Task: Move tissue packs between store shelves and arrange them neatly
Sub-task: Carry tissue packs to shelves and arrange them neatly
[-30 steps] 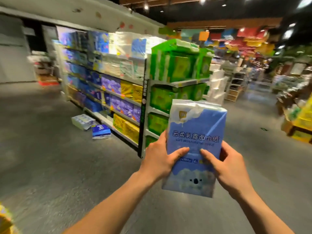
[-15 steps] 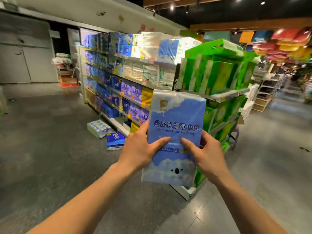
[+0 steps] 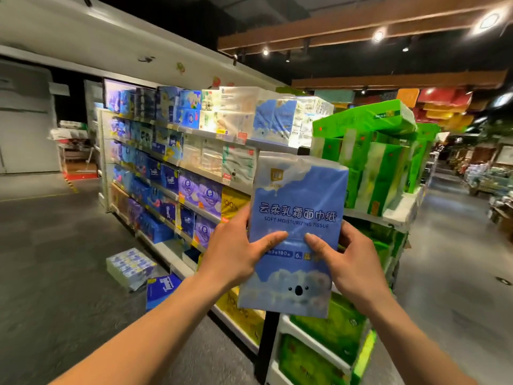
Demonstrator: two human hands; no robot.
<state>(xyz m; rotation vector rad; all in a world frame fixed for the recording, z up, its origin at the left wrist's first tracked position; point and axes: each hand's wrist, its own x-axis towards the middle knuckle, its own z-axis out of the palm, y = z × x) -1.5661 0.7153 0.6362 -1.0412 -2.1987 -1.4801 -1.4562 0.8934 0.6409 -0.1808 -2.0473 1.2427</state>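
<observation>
Shelves [image 3: 177,151] of tissue packs fill the frame's left and centre. Left hand [image 3: 236,251] and right hand [image 3: 352,259] grip a blue pack [image 3: 297,207] upright at centre, thumbs on its front.

A dark grey speckled floor [image 3: 55,273] is spread beneath a black ceiling [image 3: 180,18] crossed by wooden beams [image 3: 361,26] fitted with small spotlights [image 3: 378,35], a white wall band [image 3: 69,31] is run above a grey door [image 3: 25,120], and coloured hangings [image 3: 444,98] are strung far right.
</observation>
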